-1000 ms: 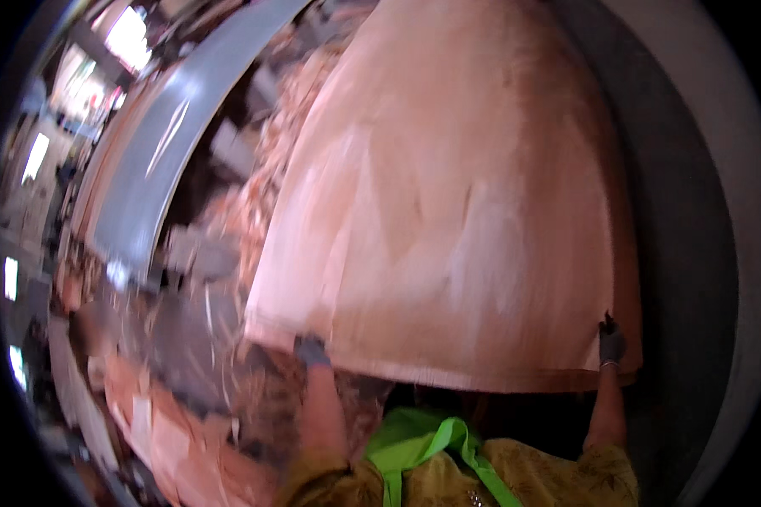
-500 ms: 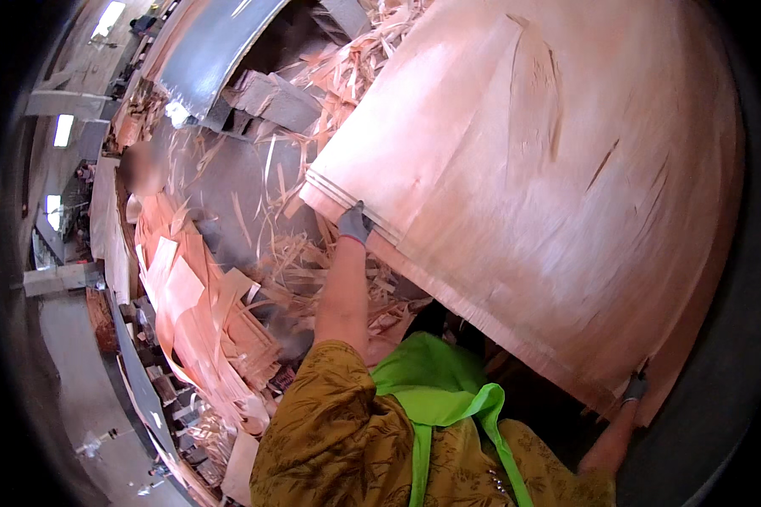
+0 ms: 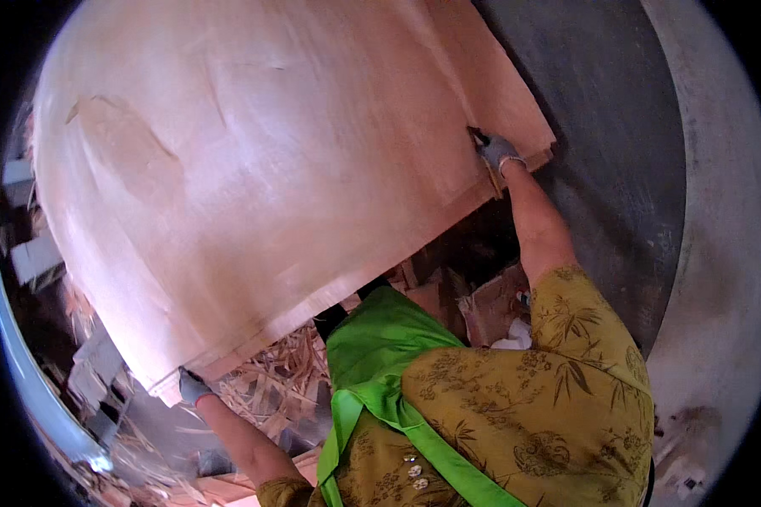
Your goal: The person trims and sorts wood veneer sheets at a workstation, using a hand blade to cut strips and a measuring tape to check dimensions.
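A large, pale pinkish wood veneer sheet (image 3: 271, 186) lies in front of me, slightly wavy, with another layer showing beneath its near edge. My left hand (image 3: 194, 387), in a grey glove, is closed on the sheet's near left corner. Toward the right end of the sheet, my gloved right hand (image 3: 497, 150) is closed around a small dark tool (image 3: 479, 136) whose exact kind I cannot make out. A narrow tan strip or slit (image 3: 494, 181) runs from beside that hand to the near edge.
Thin veneer scraps (image 3: 283, 380) litter the floor below the near edge. Grey blocks (image 3: 97, 363) and a curved bluish panel (image 3: 38, 393) stand at the left. A dark grey surface (image 3: 609, 169) borders the right side. A torn cardboard piece (image 3: 495, 308) lies under the edge.
My view has swung to the right, so the sheet sits further left. The left hand still holds its corner. My right hand, with the dark tool, now lies further in over the sheet.
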A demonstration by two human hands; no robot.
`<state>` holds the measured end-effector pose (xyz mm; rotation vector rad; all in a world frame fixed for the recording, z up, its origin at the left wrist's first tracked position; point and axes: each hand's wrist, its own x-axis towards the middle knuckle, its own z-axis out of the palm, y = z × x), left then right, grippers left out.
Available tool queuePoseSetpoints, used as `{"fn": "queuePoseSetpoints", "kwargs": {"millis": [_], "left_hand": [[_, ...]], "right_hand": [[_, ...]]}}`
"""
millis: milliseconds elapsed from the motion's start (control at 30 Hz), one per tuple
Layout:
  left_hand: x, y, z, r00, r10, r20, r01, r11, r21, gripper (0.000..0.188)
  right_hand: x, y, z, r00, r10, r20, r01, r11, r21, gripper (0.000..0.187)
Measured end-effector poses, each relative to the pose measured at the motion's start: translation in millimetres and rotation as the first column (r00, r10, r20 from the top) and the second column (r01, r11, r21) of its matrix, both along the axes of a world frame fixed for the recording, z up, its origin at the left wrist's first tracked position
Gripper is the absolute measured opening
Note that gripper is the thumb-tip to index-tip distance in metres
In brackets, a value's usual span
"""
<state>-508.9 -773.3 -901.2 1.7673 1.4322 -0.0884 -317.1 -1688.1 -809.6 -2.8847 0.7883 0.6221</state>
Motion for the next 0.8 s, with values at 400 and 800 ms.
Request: {"fn": "queuePoseSetpoints", "kwargs": {"millis": [400, 800], "left_hand": [[7, 4, -10, 0.965, 0.247, 0.084, -0.225, 0.951, -0.213, 0.031], [53, -284, 120, 0.599, -0.775, -0.202, 0.740, 0.438, 0.511, 0.069]], "right_hand": [[18, -18, 6, 0.977, -0.072, -0.201, 0.100, 0.986, 0.136, 0.055], [-118, 18, -4, 0.961, -0.119, 0.249, 0.078, 0.983, 0.167, 0.047]]}}
